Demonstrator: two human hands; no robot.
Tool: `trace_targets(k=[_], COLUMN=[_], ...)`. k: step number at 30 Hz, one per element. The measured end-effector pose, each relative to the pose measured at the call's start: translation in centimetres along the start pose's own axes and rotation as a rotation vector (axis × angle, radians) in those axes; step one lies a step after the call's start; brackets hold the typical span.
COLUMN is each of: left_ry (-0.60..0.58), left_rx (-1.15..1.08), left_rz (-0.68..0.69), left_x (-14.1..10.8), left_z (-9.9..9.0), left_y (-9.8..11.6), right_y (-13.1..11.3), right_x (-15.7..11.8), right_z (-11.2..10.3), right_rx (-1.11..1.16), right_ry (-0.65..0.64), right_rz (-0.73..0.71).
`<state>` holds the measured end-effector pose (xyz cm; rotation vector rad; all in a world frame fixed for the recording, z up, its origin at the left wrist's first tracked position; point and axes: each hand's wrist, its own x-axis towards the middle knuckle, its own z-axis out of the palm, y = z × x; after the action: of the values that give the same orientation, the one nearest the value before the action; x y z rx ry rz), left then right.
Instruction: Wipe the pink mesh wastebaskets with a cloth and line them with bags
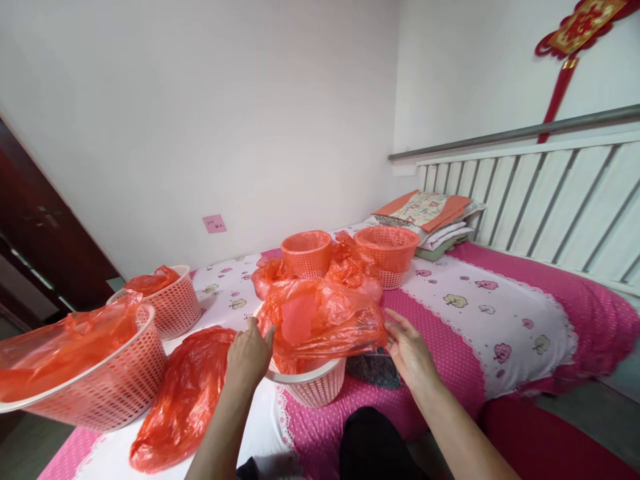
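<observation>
1. My left hand, centre: fingers nearly closed, pinching a red bag.
2. My right hand, right of centre: fingers slightly curled, holding its right edge.
3. Bag: frame centre, over pale basket.

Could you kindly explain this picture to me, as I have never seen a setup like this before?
Of course. There is no machine here: a person works with bare hands, and a head-worn camera looks forward and down at them. The left hand and right hand hold a red plastic bag spread between them, over a pale basket. The surface is a bed with a patterned cover. On it lie another red bag near the left arm, more baskets with red plastic, and folded bedding by the white headboard.
</observation>
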<state>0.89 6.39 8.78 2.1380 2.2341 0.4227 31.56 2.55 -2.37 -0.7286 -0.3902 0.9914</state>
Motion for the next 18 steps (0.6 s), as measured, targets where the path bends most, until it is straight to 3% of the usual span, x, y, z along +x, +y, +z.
trace_targets(k=[9, 14, 18], left_ry=[0.033, -0.021, -0.129], left_rx=[0.044, 0.212, 0.142], left_rz=[0.018, 0.128, 0.226], left_x=[-2.0, -4.2, -4.7], left_z=[-0.6, 0.0, 0.7], left_y=[0.5, 2.0, 2.7], right_y=[1.0, 3.0, 4.2], right_x=[-0.4, 0.0, 0.4], right_z=[-0.6, -1.2, -1.7], right_rx=[0.012, 0.016, 0.048], right_ry=[0.024, 0.054, 0.097], right_rz=[0.019, 0.016, 0.054])
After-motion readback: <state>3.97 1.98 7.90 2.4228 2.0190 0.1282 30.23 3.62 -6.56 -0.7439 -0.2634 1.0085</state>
